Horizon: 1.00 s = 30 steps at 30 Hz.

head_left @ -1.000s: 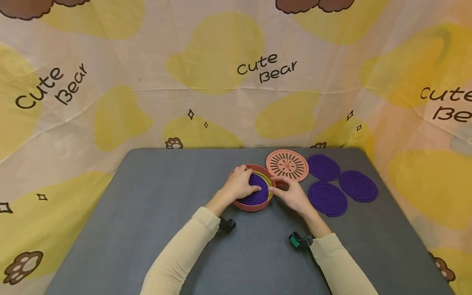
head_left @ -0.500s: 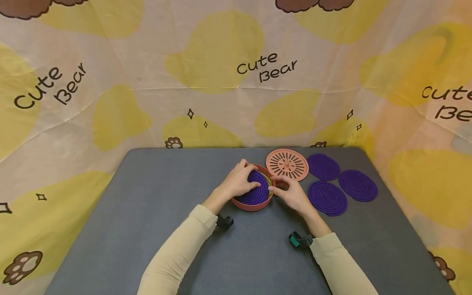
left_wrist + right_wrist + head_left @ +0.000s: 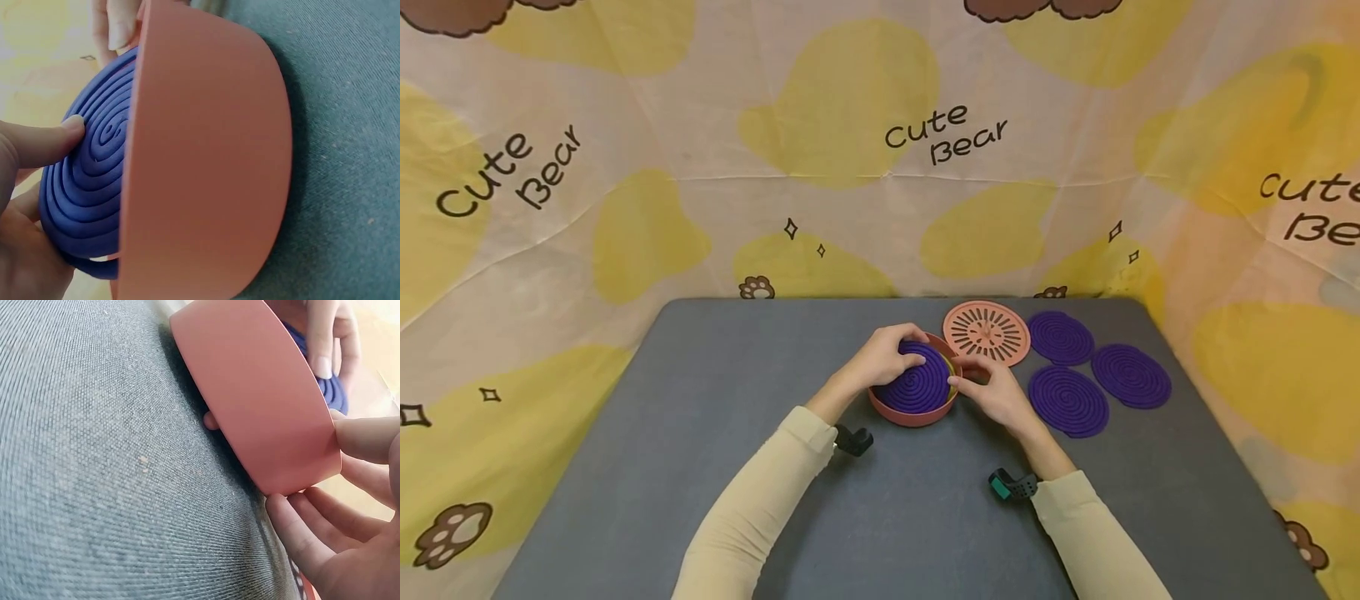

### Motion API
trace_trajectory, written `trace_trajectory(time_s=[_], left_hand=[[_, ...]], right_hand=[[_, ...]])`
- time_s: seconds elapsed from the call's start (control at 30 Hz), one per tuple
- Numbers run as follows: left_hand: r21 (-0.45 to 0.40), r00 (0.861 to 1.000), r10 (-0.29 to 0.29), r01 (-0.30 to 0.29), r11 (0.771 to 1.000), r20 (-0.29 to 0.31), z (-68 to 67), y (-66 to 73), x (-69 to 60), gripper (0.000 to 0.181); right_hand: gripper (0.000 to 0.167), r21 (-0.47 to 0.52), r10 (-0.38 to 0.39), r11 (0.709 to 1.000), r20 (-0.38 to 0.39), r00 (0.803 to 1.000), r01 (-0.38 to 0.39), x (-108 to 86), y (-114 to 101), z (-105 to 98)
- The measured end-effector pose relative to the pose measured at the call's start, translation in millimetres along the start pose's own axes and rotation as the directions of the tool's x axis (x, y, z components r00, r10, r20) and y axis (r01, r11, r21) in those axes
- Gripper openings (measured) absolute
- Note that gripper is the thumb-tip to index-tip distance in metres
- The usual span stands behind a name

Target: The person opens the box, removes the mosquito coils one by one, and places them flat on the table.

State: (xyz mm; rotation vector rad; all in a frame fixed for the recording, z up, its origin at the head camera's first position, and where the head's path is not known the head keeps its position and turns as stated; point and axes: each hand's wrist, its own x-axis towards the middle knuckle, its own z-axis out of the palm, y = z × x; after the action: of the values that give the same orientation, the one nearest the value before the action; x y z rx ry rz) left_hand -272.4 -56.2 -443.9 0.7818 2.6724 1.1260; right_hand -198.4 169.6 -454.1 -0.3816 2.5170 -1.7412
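A purple mosquito coil [image 3: 916, 388] sits tilted in a round terracotta-pink box [image 3: 913, 420], its upper left edge raised past the rim. My left hand [image 3: 880, 360] grips that raised edge, with the thumb on the coil's face and the fingers behind it. In the left wrist view the coil [image 3: 94, 169] stands partly out of the box. My right hand [image 3: 996, 398] holds the box's right side, thumb at the rim. The right wrist view has its fingers against the outer wall [image 3: 262, 394]. A yellow edge [image 3: 955, 389] shows inside the box beside the coil.
Behind the box lies a slotted pink lid [image 3: 973, 330]. Several more purple coils lie flat in three spots at the right: a back coil [image 3: 1062, 337], a right coil [image 3: 1131, 377] and a front coil [image 3: 1069, 402]. A patterned cloth [image 3: 835, 108] hangs behind the grey table [image 3: 737, 400].
My left hand has lifted the purple coil's left edge and moved slightly up, so the coil tilts more and covers more of the yellow piece. The right hand stays on the box.
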Motion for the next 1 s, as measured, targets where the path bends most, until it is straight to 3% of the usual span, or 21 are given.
trace_trajectory(time_s=[0.4, 0.63, 1.0], left_hand=[[-0.016, 0.998, 0.041, -0.042, 0.999, -0.049, -13.7, 6.8, -7.6, 0.021], [-0.049, 0.992, 0.010, -0.016, 0.999, -0.125, -33.2, 7.2, -15.7, 0.020], [-0.149, 0.970, -0.028, -0.008, 0.989, -0.240, -68.8, -0.1, -36.3, 0.022]], right_hand=[[0.042, -0.010, -0.003, 1.000, -0.001, 1.000, 0.003, 2.7, 1.5, 0.5], [0.042, 0.009, -0.004, 1.000, -0.004, 1.000, 0.004, 1.0, 0.9, 1.6], [0.041, 0.033, -0.010, 0.999, -0.008, 1.000, 0.010, 0.2, 0.8, 2.2]])
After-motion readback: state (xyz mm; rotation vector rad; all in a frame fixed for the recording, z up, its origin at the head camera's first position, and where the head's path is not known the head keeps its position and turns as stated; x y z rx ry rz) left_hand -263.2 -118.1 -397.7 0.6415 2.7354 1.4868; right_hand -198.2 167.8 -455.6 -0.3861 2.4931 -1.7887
